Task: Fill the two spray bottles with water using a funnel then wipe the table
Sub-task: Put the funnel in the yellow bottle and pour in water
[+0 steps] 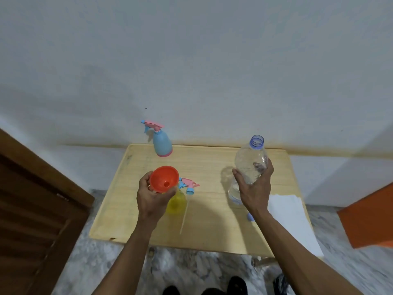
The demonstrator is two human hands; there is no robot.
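One orange funnel sits in the yellow spray bottle at mid-worktop, the left hand curled around both. The right hand grips one uncapped clear water bottle, lifted. A second, blue spray bottle stands at the far edge; one detached spray head and one white cloth lie nearby.

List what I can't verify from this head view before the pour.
- Yellow spray bottle neck: hidden by left hand and orange funnel.
- Its water level: unreadable.
- Second clear bottle: mostly behind right hand and held water bottle.
- White cloth: material unclear.
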